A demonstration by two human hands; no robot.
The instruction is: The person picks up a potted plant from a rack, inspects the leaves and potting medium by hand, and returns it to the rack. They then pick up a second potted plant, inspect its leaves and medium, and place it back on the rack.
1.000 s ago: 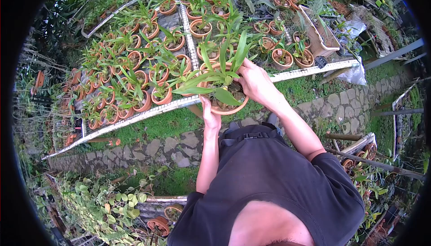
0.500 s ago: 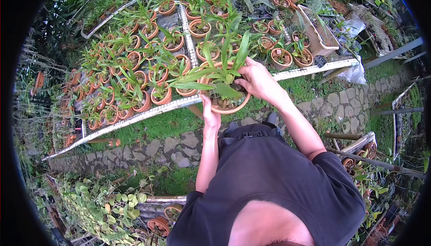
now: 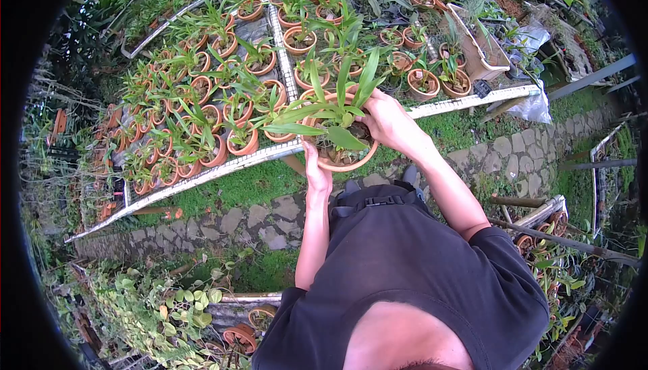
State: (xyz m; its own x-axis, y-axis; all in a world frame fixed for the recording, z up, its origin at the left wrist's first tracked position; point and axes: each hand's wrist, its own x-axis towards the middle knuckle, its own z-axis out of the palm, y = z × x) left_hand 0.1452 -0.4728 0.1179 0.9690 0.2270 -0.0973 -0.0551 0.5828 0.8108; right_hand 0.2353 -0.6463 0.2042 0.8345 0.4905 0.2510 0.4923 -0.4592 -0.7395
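A terracotta pot holding a leafy green plant is lifted in front of me at the bench edge. Its long strap-like leaves spread over the rim, and brown potting material shows inside. My left hand supports the pot from its left and lower side, fingers partly hidden under it. From the right, my right hand reaches over the rim with curled fingers close to the plant's base. Leaves and the hand itself cover those fingertips, so what they pinch is hidden.
A white-edged bench carries several rows of similar potted plants. At its right stand a beige rectangular planter and a plastic bag. A stone path runs between grass strips by my feet. Behind me are a leafy vine and more pots.
My right hand's fingers have shifted slightly among the leaves inside the pot, and the leaves have moved a little. The left hand keeps its hold on the pot.
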